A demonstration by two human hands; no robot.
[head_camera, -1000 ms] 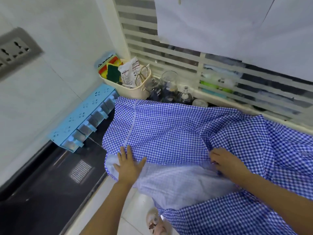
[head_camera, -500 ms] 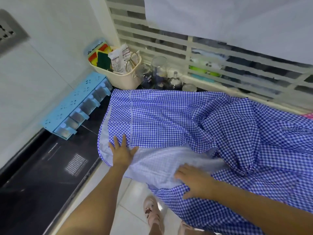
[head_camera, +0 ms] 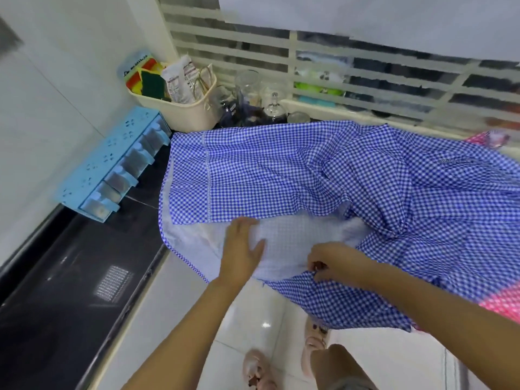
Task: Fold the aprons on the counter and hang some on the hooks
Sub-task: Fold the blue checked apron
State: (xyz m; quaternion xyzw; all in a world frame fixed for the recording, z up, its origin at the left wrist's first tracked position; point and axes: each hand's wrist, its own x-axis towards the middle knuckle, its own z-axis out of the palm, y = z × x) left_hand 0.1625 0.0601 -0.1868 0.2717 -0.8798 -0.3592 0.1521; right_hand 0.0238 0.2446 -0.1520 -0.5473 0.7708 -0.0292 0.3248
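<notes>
A blue-and-white checked apron lies spread over the black counter, its pale underside turned up along the front edge and part of it hanging off toward the floor. My left hand lies flat with straight fingers on the pale underside. My right hand pinches the checked hem at the front edge, fingers curled on the cloth. A pink checked apron shows beneath the blue one at the right. No hooks are in view.
A blue spice rack hangs on the left wall. A cream basket with sponges and packets and several glass jars stand behind the apron. A louvred window runs along the back. My feet stand on the white floor tiles.
My left hand slid right along the pale underside. My right hand came forward to the front hem and closed on it. The view dropped lower.
</notes>
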